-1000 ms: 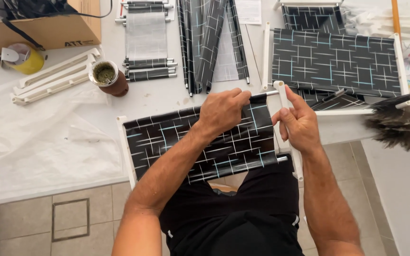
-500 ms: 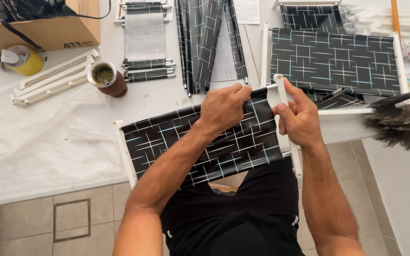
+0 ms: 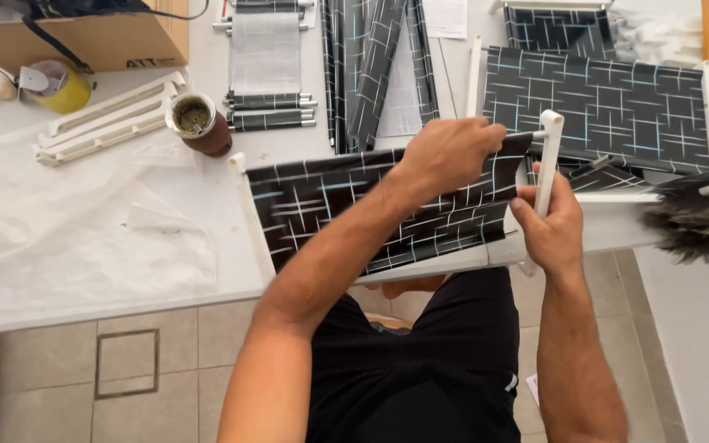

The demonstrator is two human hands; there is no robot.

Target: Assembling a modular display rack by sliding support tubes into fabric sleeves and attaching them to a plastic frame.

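Lap: black shorts [image 3: 420, 369] are seen nearest, above a tiled floor [image 3: 125, 361], right at the near edge of the white table [image 3: 84, 295].
Right hand [image 3: 553, 226]: closed around the white plastic end bar [image 3: 548, 160], which is held upright at the right end of the panel.
Left hand [image 3: 449, 156]: clenched on the top right corner of the black fabric panel with white and light-blue line pattern [image 3: 354, 205], just beside the bar's top.
Panel: laid flat on the table's near edge, between a white bar [image 3: 249, 213] on its left end and the gripped one on the right.
Left of panel: a crumpled clear plastic sheet [image 3: 67, 238] is spread out.
Right: a dark feather duster [image 3: 699, 217] is poking in from the edge.
Further back: a brown cup of green stuff [image 3: 198, 123], white plastic rails [image 3: 108, 119], a yellow tape roll [image 3: 59, 86].
Far: another finished patterned panel [image 3: 601, 107], rolled patterned strips [image 3: 379, 66], a grey fabric piece [image 3: 266, 53], a cardboard box [image 3: 100, 37].
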